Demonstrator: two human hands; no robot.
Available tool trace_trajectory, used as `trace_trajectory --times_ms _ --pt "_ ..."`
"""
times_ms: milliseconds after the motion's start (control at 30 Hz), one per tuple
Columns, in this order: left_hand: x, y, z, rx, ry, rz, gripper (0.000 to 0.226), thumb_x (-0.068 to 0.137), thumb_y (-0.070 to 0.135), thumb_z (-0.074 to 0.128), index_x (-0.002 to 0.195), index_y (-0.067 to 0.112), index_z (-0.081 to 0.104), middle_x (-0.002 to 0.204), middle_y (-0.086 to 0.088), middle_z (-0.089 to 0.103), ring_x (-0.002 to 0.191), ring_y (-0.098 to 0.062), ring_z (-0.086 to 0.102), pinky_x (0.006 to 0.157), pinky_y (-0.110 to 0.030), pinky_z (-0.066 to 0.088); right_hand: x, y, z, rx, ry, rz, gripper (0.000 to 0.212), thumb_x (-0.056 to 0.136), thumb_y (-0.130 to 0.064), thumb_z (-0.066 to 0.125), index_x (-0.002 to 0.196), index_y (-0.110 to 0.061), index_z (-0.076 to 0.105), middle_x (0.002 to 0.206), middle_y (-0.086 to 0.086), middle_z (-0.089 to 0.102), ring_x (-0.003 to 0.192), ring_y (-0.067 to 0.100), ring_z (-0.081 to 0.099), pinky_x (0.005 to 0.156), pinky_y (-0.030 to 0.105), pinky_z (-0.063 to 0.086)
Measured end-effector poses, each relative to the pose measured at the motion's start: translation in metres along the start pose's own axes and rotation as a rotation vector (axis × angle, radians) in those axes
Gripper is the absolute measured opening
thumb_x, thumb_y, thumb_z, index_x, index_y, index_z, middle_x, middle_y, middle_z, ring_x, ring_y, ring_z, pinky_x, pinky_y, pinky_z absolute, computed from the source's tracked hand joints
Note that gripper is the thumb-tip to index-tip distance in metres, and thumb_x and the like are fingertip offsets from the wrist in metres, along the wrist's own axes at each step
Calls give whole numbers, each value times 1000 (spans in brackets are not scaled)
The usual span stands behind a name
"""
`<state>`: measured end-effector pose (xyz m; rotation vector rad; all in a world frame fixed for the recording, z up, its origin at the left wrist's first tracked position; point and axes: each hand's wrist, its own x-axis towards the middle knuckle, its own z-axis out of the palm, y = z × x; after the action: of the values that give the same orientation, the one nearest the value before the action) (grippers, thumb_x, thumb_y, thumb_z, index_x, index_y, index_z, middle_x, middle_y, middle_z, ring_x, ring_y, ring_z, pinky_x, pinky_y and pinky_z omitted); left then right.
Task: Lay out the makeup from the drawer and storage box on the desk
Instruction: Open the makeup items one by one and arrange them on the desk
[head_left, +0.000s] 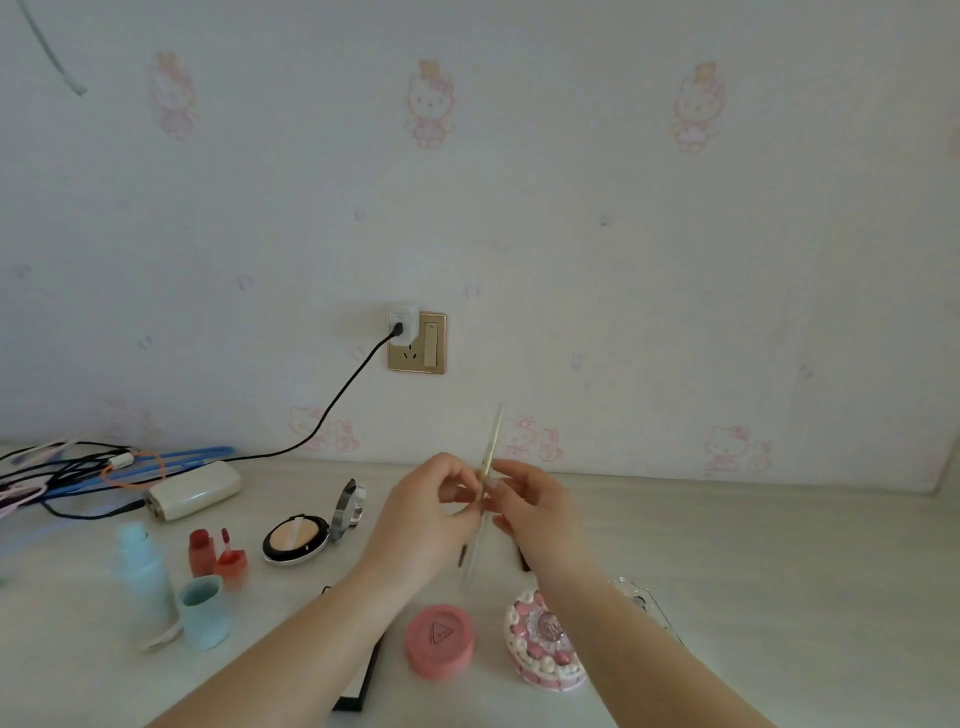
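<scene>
While both hands pinch a slim pencil (490, 457) (likely uncapping it), left hand (426, 506) and right hand (530, 501) hover above the tabletop (753, 571).

- We see both bare forearms reach in from the bottom edge and converge toward the middle of the view, hands raised above the desk.
- Our left hand (431, 501) has its fingers curled inward, thumb and fingertips pinching a thin pencil-like stick (491, 452) near its middle.
- Our right hand (530, 501) faces the left one, its fingers bent and closed on the same stick just beside the left fingertips.
- The two hands nearly touch.
</scene>
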<state>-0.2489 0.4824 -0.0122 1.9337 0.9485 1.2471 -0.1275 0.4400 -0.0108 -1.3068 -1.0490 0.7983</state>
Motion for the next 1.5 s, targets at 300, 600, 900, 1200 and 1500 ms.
trace_trajectory --times_ms 300,600,900,1200,1500 --pt "-24 29 -23 -125 7 -13 23 78 6 72 87 23 60 90 7 69 83 0 66 71 -14 50 -31 -22 5 203 -134 15 17 92 -9 56 102 -12 69 96 13 72 91 21 70 82 32 57" --pt "-28 66 -41 -755 -147 -337 23 96 16 48 103 13 69 95 -1 75 92 -10 69 69 -24 52 -65 -23 3 294 -362 73 20 93 -7 54 91 -12 74 78 2 65 77 12 63 70 34 56" --pt "-9 78 -57 -911 53 -280 18 94 22 51 85 21 66 74 11 69 78 -3 63 75 -27 43 -83 -17 9 101 -463 113 16 93 0 51 94 -8 64 79 4 67 71 11 66 67 27 57" --pt "0 29 -73 -390 43 -257 8 87 12 64 85 18 67 80 5 74 73 -5 65 59 -14 50 -49 -1 6 193 -187 186 12 90 -3 57 100 -7 61 83 6 64 75 15 67 62 31 59" --pt "11 -56 -39 168 -190 -381 14 87 8 62 78 14 53 80 -2 67 66 -10 69 49 -18 51 21 24 29 -27 -99 218 12 93 -5 53 91 -15 59 92 10 63 68 15 71 54 25 54"
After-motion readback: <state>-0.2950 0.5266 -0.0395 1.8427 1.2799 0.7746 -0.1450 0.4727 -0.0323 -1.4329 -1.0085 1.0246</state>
